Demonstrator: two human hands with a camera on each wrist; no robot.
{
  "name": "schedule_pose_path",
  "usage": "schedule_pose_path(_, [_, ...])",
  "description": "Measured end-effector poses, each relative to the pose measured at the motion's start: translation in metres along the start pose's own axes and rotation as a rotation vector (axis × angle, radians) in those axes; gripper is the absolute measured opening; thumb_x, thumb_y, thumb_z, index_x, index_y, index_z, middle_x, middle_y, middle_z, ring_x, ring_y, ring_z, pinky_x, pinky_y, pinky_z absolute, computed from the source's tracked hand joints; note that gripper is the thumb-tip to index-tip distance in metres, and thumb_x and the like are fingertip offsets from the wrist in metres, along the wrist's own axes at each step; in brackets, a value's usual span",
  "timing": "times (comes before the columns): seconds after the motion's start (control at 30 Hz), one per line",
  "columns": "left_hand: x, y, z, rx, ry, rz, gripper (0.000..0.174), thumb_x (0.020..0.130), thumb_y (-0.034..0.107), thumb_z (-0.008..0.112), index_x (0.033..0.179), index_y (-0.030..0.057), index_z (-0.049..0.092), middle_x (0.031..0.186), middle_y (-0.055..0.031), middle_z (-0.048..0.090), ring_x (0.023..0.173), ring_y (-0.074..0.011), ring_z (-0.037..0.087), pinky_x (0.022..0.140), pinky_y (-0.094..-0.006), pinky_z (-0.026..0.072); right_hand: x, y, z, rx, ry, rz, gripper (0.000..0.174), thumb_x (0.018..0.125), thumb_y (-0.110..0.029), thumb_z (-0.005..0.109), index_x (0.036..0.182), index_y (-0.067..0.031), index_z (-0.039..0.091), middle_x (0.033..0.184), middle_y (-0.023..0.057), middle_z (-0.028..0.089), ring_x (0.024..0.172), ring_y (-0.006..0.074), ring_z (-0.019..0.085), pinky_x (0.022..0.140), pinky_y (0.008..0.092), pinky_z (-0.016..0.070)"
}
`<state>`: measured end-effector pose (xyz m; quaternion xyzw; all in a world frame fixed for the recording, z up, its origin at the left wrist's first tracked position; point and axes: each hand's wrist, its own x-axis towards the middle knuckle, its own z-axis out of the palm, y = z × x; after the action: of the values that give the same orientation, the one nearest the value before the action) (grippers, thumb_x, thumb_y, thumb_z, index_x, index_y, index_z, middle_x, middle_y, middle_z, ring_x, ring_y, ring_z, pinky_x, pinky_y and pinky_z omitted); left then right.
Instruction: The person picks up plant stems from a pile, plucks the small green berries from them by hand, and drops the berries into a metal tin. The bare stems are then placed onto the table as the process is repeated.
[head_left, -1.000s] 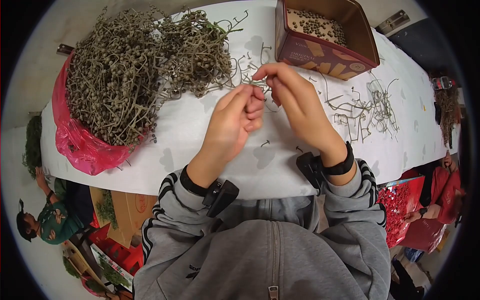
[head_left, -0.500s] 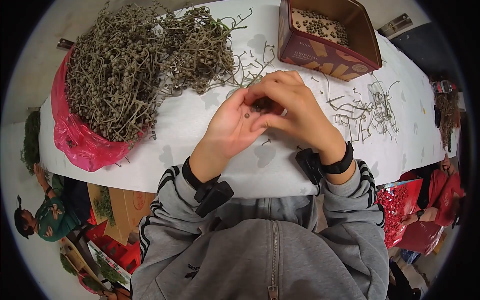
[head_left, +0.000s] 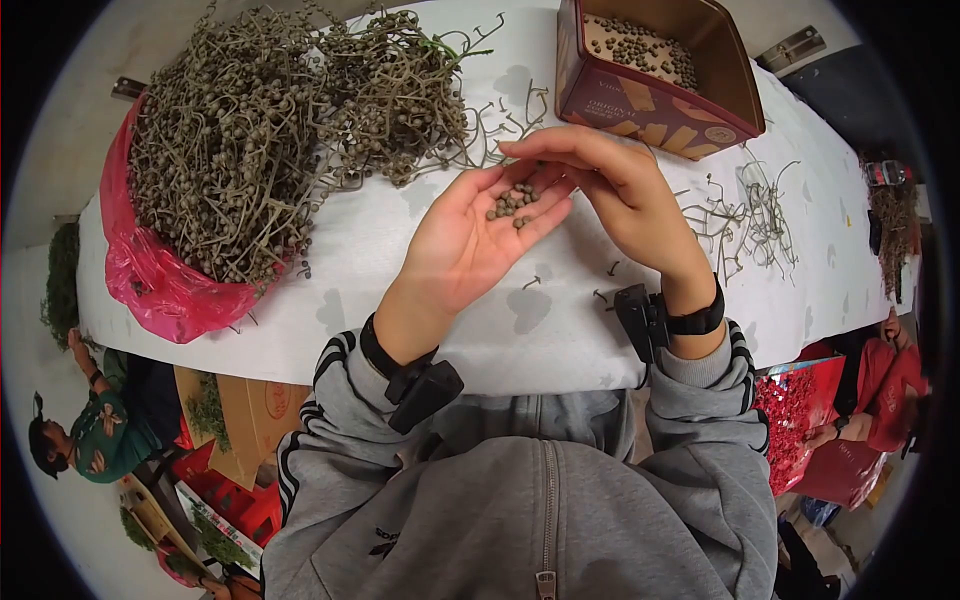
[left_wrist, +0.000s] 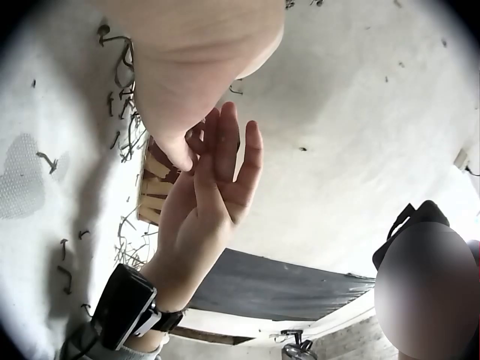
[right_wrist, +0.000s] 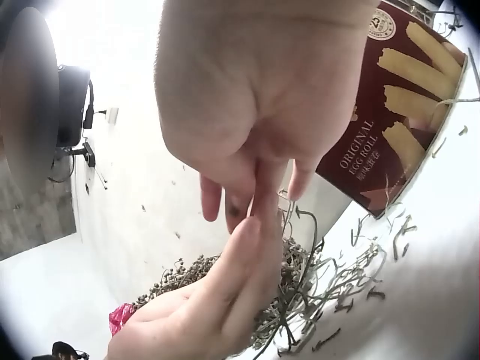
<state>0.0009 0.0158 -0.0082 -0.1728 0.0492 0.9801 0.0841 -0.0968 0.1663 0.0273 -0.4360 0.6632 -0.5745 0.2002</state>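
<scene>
Left hand (head_left: 462, 243) flat, upturned, round pods (head_left: 506, 204) lying on it; right hand (head_left: 632, 205) loosely curved beside, seemingly empty.

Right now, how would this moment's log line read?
left hand: palm up, small pods; right hand: arched alongside; tin: pods inside

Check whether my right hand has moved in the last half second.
Yes: in the head view, the right hand has shifted rightward against the tin, and now hides some loose stems.
</scene>
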Motion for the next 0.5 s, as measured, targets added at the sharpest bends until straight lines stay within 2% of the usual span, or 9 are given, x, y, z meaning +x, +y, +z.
schedule_pose_path(0.03, [0.000,0.000,0.001,0.000,0.000,0.000,0.031,0.097,0.015,0.036,0.117,-0.0074,0.043,0.122,-0.0189,0.049,0.119,-0.0338,0.048,0.108,-0.0487,0.0357,0.000,0.000,-0.001,0.000,0.000,0.000,0.026,0.084,0.007,0.051,0.106,0.0012,0.063,0.106,0.0105,0.064,0.096,0.0192,0.062,0.083,0.0294,0.0493])
schedule_pose_path(0.13, [-0.003,0.000,0.004,0.045,0.009,-0.001,0.032,0.096,0.015,0.036,0.119,-0.0076,0.043,0.122,-0.0191,0.048,0.120,-0.0335,0.047,0.109,-0.0484,0.0342,0.001,0.001,-0.006,-0.306,0.062,-0.132,0.021,0.079,0.003,0.061,0.099,-0.0012,0.067,0.100,0.0100,0.067,0.096,0.0212,0.063,0.084,0.0312,0.0477])
schedule_pose_path(0.17, [-0.003,0.000,0.005,0.045,0.009,0.000,0.032,0.096,0.015,0.036,0.119,-0.0076,0.043,0.122,-0.0191,0.048,0.120,-0.0335,0.047,0.109,-0.0484,0.0342,0.001,0.001,-0.006,-0.306,0.061,-0.132,0.021,0.079,0.003,0.061,0.099,-0.0012,0.067,0.100,0.0100,0.067,0.096,0.0212,0.063,0.084,0.0312,0.0477])
schedule_pose_path(0.27, [-0.004,-0.002,0.008,0.078,0.018,0.023,0.034,0.096,0.014,0.036,0.122,-0.0079,0.042,0.122,-0.0181,0.048,0.119,-0.0312,0.047,0.109,-0.0462,0.0347,0.000,0.002,-0.006,-0.564,0.043,-0.253,0.020,0.072,-0.003,0.069,0.092,-0.0033,0.070,0.094,0.0081,0.069,0.097,0.0239,0.063,0.089,0.0350,0.0448])
schedule_pose_path(0.5, [-0.001,-0.001,-0.003,0.022,-0.033,0.030,0.036,0.096,0.016,0.038,0.123,-0.0071,0.041,0.123,-0.0146,0.048,0.112,-0.0260,0.049,0.103,-0.0415,0.0388,0.000,0.004,0.012,-0.590,0.098,-0.283,0.023,0.069,-0.006,0.073,0.091,-0.0036,0.069,0.092,0.0062,0.069,0.099,0.0261,0.063,0.094,0.0403,0.0414])
